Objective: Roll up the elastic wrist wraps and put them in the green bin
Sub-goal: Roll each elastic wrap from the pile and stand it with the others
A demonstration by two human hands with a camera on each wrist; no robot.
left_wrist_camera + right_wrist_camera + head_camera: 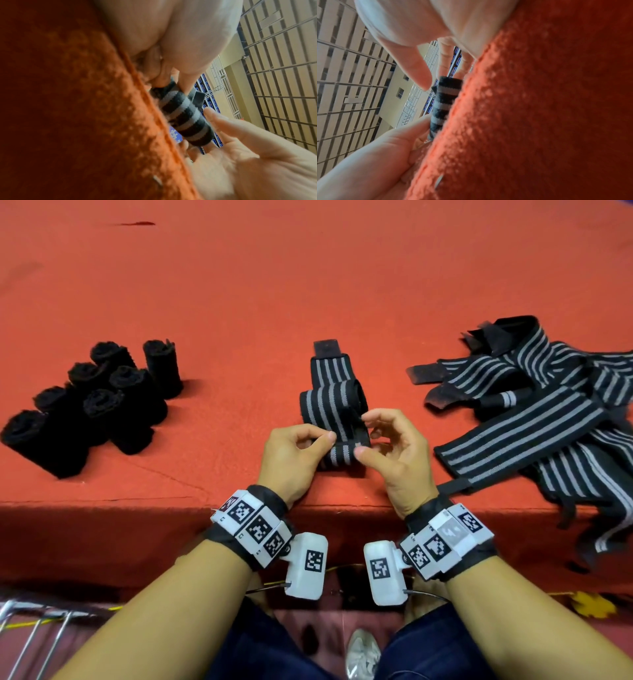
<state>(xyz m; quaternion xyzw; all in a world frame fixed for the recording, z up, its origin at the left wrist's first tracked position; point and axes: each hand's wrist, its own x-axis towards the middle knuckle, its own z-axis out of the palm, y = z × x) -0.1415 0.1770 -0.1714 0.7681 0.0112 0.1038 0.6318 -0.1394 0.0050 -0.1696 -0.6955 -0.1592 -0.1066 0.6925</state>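
Near the table's (239, 285) front edge, the left hand (291, 460) and right hand (397, 453) pinch the striped wrap's (339, 419) rolled end; wrist-band markers show no readable writing, seemingly only square codes.

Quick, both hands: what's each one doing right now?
Left hand: pinching the rolled near end of the striped wrap.
Right hand: pinching the same roll's other side.

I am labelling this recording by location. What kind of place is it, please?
Probably a large indoor hall, maybe a sports arena. The wrist views show a high slatted ceiling and rows of blue seats. The work surface is a red felt-covered table with a pile of striped wrist wraps.
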